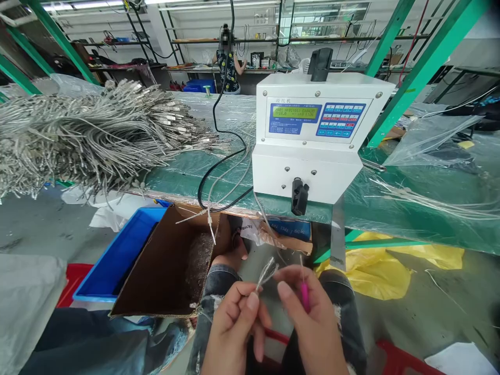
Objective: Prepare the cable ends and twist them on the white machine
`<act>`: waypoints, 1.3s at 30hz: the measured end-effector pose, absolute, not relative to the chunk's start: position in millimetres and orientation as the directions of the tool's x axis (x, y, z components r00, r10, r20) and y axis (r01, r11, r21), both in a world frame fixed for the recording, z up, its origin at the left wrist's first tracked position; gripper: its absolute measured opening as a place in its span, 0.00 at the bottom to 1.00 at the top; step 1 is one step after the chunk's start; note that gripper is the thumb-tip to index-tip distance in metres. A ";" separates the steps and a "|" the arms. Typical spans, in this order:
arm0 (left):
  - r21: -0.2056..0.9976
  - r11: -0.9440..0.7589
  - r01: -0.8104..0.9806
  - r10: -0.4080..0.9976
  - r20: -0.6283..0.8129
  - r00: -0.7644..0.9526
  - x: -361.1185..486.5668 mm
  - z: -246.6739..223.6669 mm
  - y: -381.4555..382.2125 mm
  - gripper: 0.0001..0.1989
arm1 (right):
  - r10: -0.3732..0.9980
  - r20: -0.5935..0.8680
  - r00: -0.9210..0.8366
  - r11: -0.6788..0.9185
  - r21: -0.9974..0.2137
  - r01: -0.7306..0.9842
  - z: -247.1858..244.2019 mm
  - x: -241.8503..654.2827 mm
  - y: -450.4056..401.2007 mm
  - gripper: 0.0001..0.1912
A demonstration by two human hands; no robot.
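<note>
My left hand (240, 312) is closed, pinching a pale cable with its fanned, stripped wire strands (267, 272) pointing up between thumb and forefinger. Close beside it is my right hand (307, 302), its thumb and forefinger by the strands; whether they touch them I cannot tell. In the curled fingers of that hand sits a small pink-handled tool (305, 297) with a thin shaft pointing up. Both hands are over my lap, below a white machine (308, 156) with a lit display (295, 113) and a black rotary head (299, 196) at its front.
A large heap of grey cables (97, 130) covers the left of the green bench (175, 179). Below stand an open cardboard box (156, 271) and a blue bin (117, 250). Yellow sheeting (375, 271) lies on the floor at right. A person (228, 65) is at the far bench.
</note>
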State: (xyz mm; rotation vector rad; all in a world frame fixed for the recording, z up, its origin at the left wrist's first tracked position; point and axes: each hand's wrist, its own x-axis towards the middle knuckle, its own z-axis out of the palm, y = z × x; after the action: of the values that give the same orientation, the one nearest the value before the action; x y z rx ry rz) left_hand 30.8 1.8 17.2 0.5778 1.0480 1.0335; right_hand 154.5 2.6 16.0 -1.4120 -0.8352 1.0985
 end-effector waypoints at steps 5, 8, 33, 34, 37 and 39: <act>0.811 0.425 -0.402 0.904 -0.406 0.135 31.4 14.2 -0.7 0.18 | 0.956 -0.185 0.227 -0.160 -0.979 -0.125 19.7 145.4 2.1 0.12; 0.812 0.406 -0.419 0.911 -0.394 0.118 31.1 15.5 0.1 0.17 | 0.950 -0.140 0.278 -0.137 -0.990 -0.034 14.4 147.2 -2.2 0.15; 0.823 0.386 -0.416 0.919 -0.381 0.099 24.1 4.1 0.5 0.18 | 0.994 0.081 0.079 0.042 -0.912 0.408 7.5 148.5 -19.6 0.14; 0.828 0.384 -0.409 0.920 -0.381 0.092 24.4 3.8 0.3 0.19 | 0.993 0.086 0.082 0.045 -0.911 0.411 7.9 148.5 -19.3 0.14; 0.848 0.371 -0.378 0.925 -0.374 0.069 24.9 4.9 -0.8 0.20 | 0.989 0.106 0.099 0.055 -0.908 0.416 9.1 148.5 -17.9 0.15; 0.871 0.354 -0.340 0.931 -0.362 0.041 25.0 6.6 -1.8 0.19 | 0.988 0.114 0.109 0.058 -0.908 0.416 9.2 148.1 -16.9 0.16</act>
State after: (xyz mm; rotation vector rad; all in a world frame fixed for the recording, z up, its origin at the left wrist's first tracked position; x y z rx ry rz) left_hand 25.0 -1.8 6.6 0.6762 1.1225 1.0959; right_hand 148.1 -16.9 9.2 -1.5000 -1.4472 0.8140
